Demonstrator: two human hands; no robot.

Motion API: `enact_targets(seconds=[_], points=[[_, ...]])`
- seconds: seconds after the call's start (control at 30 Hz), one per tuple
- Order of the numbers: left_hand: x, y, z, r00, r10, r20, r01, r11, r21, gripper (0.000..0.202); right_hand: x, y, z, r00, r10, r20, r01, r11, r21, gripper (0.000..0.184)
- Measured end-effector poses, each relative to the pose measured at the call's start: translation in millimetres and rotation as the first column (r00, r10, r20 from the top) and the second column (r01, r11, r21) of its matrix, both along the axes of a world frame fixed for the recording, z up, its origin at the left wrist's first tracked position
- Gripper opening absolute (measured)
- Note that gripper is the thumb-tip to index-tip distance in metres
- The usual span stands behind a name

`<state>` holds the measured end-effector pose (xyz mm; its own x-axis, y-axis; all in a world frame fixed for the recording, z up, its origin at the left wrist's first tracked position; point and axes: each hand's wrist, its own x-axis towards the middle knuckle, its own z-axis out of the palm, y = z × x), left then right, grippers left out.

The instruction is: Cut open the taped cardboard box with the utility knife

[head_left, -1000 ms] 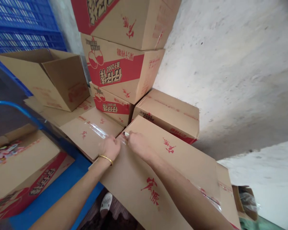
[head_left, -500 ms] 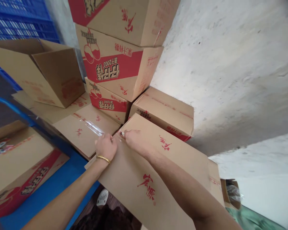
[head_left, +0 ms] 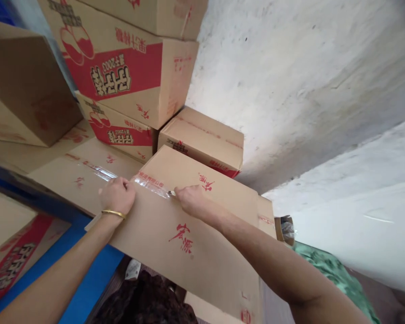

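Note:
A large brown carton (head_left: 219,243) with red printed characters lies in front of me, its top seam partly covered by shiny clear tape (head_left: 151,185). My right hand (head_left: 192,200) is closed on a small blade-like tool (head_left: 171,193); its tip touches the seam at the end of the tape, and its exact kind is too small to tell. My left hand (head_left: 117,196), a gold bangle at the wrist, is curled into a fist on the carton's left edge. Nothing shows in that fist. Just beyond it lies another flat carton top (head_left: 70,180) with tape.
Red-printed cartons (head_left: 121,76) stand stacked at the back, beside another closed carton (head_left: 202,135) against the white wall (head_left: 307,90). An open carton (head_left: 27,90) stands at left. Below it is a blue surface (head_left: 91,265) with a carton (head_left: 20,252). Green fabric (head_left: 337,274) lies at right.
My right hand has moved along the seam toward me, away from the carton's far-left edge, and more shiny tape shows behind it. My left fist stays at the edge. The view has shifted right.

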<state>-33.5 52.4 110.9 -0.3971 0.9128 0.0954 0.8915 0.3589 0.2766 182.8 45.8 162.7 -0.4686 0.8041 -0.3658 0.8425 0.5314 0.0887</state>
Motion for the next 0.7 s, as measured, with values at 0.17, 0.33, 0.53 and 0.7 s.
enact_targets(seconds=[0.17, 0.33, 0.53, 0.7], points=[[-0.5, 0.5, 4.3, 1.000, 0.002, -0.014, -0.002, 1.000, -0.020, 0.031, 35.0, -18.6, -6.0, 0.999, -0.037, 0.005, 0.037, 0.999, 0.019, 0.025], [0.1, 1.0, 7.2, 1.000, 0.015, -0.023, -0.016, 0.999, -0.036, 0.035, 52.8, -32.5, -7.6, 0.998, -0.065, -0.016, 0.066, 0.998, 0.007, 0.026], [4.0, 4.4, 8.1, 0.998, 0.043, -0.042, -0.046, 0.997, -0.065, 0.038, 59.8, -29.3, -9.4, 0.980, -0.165, -0.115, 0.173, 0.983, 0.064, 0.024], [7.3, 0.6, 11.7, 0.999, 0.044, -0.022, -0.045, 0.997, -0.069, 0.040, 25.2, -10.4, -10.8, 0.984, -0.088, -0.154, 0.099, 0.993, 0.066, 0.022]])
